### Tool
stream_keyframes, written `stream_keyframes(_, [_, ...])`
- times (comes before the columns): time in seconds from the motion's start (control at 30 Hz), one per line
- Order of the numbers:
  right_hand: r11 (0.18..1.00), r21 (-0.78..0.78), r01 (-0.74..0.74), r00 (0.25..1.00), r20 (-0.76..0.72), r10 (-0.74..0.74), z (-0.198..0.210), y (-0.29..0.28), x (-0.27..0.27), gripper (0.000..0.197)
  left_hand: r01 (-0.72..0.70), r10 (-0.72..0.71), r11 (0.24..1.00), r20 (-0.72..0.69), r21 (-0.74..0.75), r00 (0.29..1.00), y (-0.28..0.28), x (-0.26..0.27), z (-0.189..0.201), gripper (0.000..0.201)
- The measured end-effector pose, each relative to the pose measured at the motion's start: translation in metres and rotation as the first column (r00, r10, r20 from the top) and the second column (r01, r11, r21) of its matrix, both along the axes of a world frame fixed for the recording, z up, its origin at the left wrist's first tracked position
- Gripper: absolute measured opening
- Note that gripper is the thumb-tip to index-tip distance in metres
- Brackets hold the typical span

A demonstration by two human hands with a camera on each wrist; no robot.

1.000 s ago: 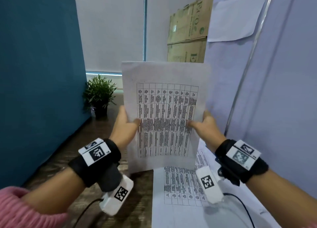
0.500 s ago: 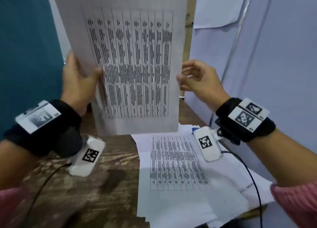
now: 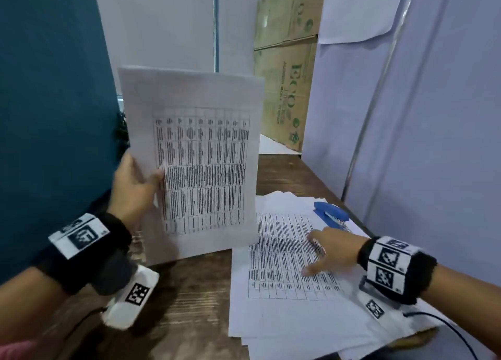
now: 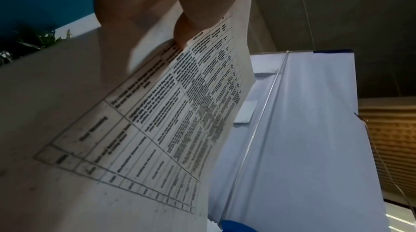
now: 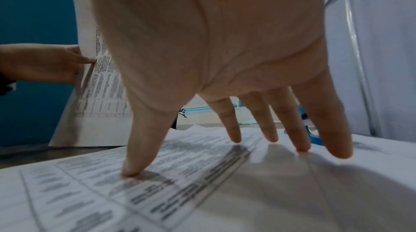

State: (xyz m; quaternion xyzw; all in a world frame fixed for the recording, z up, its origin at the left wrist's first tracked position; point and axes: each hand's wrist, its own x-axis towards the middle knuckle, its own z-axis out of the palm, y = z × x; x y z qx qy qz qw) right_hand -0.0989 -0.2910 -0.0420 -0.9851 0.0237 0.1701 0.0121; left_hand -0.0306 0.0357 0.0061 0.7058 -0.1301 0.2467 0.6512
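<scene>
- The left hand (image 3: 134,189) grips a printed sheet (image 3: 195,156) at its left edge. The thumb lies across the printed face and the other fingers are behind the paper.
- The printed sheet stands nearly upright, above and to the right of the left hand, with its grid of text facing the person.
- The lower edge of the sheet is close to the wooden table (image 3: 189,305). Contact cannot be confirmed.
- The right hand (image 3: 330,254) is palm down with its fingers straight and spread, and it holds nothing. It rests on a pile of paper (image 3: 284,332) that lies flat on the right part of the table.
- In the right wrist view, the thumb presses on the top page of the pile, and the other fingertips (image 5: 301,148) reach down to the same page.
- The printed sheet is to the left of the right hand and clear of it. In the head view its lower right corner overlaps the far left corner of the pile.
- A blue stapler (image 3: 332,214) lies on the pile just beyond the right hand.
- A blue partition (image 3: 48,115) stands to the left, with a plant (image 3: 122,132) partly hidden behind the sheet.
- Cardboard boxes (image 3: 284,75) are stacked at the far end.
</scene>
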Motion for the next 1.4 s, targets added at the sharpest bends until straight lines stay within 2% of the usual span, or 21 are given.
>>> stream_keyframes(0.27, [0.990,-0.005,-0.140,0.988,-0.070,0.139,-0.004,0.003,-0.005,0.100,0.106,-0.106,0.994,0.010,0.019,0.994,-0.015,0.001,0.009,0.036])
stream_keyframes(0.3, [0.989,0.034,-0.146,0.989,-0.033,0.148,0.000,0.005,-0.003,0.103,0.119,-0.119,0.993,0.002,0.015,0.993,-0.018,0.001,0.009,0.037])
stream_keyframes(0.37, [0.962,0.234,-0.138,0.982,0.160,0.102,0.016,0.007,0.006,0.112,0.138,-0.138,0.990,-0.015,0.001,0.990,-0.024,-0.001,0.011,0.039])
stream_keyframes(0.43, [0.834,0.523,-0.173,0.919,0.391,-0.055,0.039,0.012,0.017,0.122,0.164,-0.165,0.986,-0.041,-0.020,0.985,-0.031,-0.003,0.013,0.042])
stream_keyframes(0.5, [0.640,0.733,-0.231,0.846,0.476,-0.239,0.062,0.019,0.025,0.124,0.207,-0.209,0.978,-0.074,-0.028,0.975,-0.037,-0.004,0.015,0.044])
stream_keyframes(0.53, [0.557,0.791,-0.255,0.828,0.476,-0.297,0.073,0.023,0.027,0.116,0.231,-0.231,0.973,-0.093,-0.016,0.969,-0.040,-0.004,0.016,0.045])
stream_keyframes(0.57, [0.508,0.817,-0.273,0.813,0.478,-0.332,0.083,0.027,0.030,0.099,0.251,-0.249,0.968,-0.108,0.001,0.962,-0.043,-0.004,0.017,0.045])
stream_keyframes(0.63, [0.456,0.828,-0.326,0.744,0.522,-0.417,0.097,0.035,0.036,0.067,0.273,-0.269,0.962,-0.124,0.016,0.955,-0.049,-0.005,0.018,0.046])
stream_keyframes(0.7, [0.405,0.824,-0.396,0.658,0.562,-0.500,0.103,0.040,0.041,0.046,0.279,-0.278,0.960,-0.121,-0.008,0.953,-0.053,-0.006,0.020,0.044])
stream_keyframes(0.73, [0.402,0.808,-0.430,0.624,0.588,-0.514,0.104,0.042,0.042,0.042,0.278,-0.278,0.960,-0.111,-0.010,0.954,-0.055,-0.007,0.023,0.041])
stream_keyframes(0.83, [0.434,0.766,-0.475,0.543,0.643,-0.541,0.103,0.050,0.039,0.044,0.285,-0.284,0.959,-0.062,-0.004,0.957,-0.057,-0.010,0.030,0.036])
stream_keyframes(0.93, [0.422,0.796,-0.434,0.549,0.605,-0.576,0.081,0.052,0.036,0.038,0.260,-0.258,0.966,-0.100,0.005,0.961,-0.056,-0.014,0.020,0.033])
stream_keyframes(1.03, [0.432,0.830,-0.353,0.623,0.553,-0.553,0.061,0.053,0.033,0.036,0.248,-0.243,0.968,-0.138,0.021,0.960,-0.056,-0.016,0.005,0.033])
stream_keyframes(1.1, [0.432,0.838,-0.334,0.640,0.538,-0.549,0.064,0.051,0.035,0.034,0.243,-0.241,0.970,-0.138,0.003,0.961,-0.056,-0.014,0.008,0.032])
stream_keyframes(1.2, [0.404,0.850,-0.338,0.645,0.522,-0.559,0.075,0.051,0.036,0.047,0.268,-0.270,0.963,-0.114,-0.034,0.956,-0.057,-0.011,0.016,0.031])
stream_keyframes(1.3, [0.356,0.876,-0.325,0.659,0.480,-0.579,0.065,0.048,0.032,0.032,0.283,-0.287,0.958,-0.159,-0.044,0.945,-0.057,-0.015,0.000,0.030])
stream_keyframes(1.4, [0.354,0.890,-0.288,0.679,0.450,-0.580,0.050,0.046,0.027,0.034,0.269,-0.275,0.961,-0.215,-0.060,0.937,-0.061,-0.021,-0.014,0.025])
